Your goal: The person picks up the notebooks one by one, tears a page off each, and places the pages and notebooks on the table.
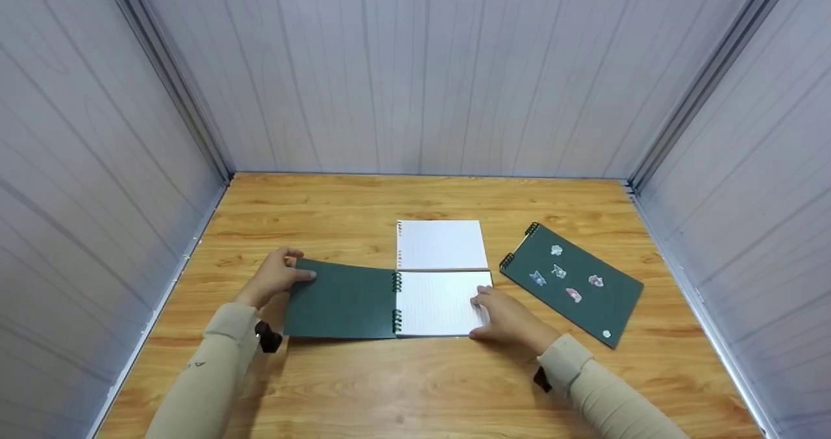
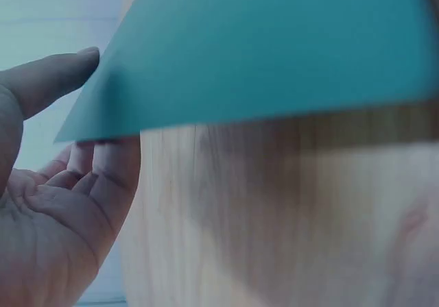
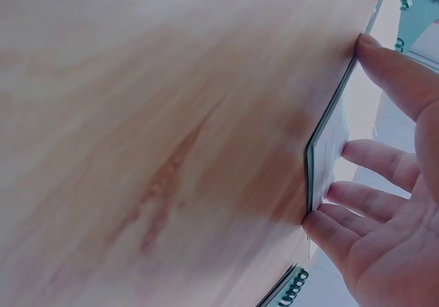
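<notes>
A spiral notebook lies unfolded in the head view, its dark green cover turned to the left and its white lined pages to the right. My left hand pinches the cover's outer edge, thumb on top and fingers beneath; in the left wrist view that cover is raised off the table. At the pages' right end, my right hand rests with fingertips on the paper. The right wrist view has its thumb against the notebook's near edge and the other fingers spread along the page end.
A white lined sheet with punched holes lies directly behind the notebook. To the right, a green spiral-bound notebook with several small stickers lies at a slant. Pale panel walls enclose the wooden table on the back and both sides.
</notes>
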Tool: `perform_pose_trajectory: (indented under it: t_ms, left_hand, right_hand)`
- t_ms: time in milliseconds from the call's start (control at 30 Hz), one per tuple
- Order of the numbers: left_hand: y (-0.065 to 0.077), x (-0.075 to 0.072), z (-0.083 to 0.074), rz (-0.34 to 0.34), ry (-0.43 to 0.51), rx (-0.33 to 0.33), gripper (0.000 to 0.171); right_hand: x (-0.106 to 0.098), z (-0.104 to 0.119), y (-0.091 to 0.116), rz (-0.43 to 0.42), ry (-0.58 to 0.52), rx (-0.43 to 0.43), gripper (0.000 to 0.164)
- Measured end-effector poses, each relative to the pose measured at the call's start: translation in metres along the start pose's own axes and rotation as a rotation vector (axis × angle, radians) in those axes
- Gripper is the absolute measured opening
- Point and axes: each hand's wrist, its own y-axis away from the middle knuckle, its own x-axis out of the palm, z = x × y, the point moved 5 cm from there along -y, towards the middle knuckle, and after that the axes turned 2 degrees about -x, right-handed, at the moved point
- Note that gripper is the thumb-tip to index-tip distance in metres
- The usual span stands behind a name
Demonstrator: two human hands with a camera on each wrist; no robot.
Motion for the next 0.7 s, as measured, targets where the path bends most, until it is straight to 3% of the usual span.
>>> perform_pose_trajectory:
  t_ms: [200,367,500,700]
  left_hand:
    - [0.015,0.01,0.01,0.157,0.18,-0.05,0.052]
    - [0.028,0.022,0.01,0.298,0.256,-0.074,0.087]
    - [0.035,0.026,0.006,0.324,0.311,-0.073,0.099]
    - [0.042,0.021,-0.01,0.291,0.364,-0.015,0.091]
  right_hand:
    - [0.0,0.0,0.0,0.0,0.001,0.003,0.07]
    - [-0.001,0.0,0.001,-0.011,-0.006,-0.023,0.068]
    - [-0.001,0.0,0.001,-0.022,0.009,-0.05,0.068]
    - [0.0,-0.001,0.001,-0.017,0.002,-0.026,0.07]
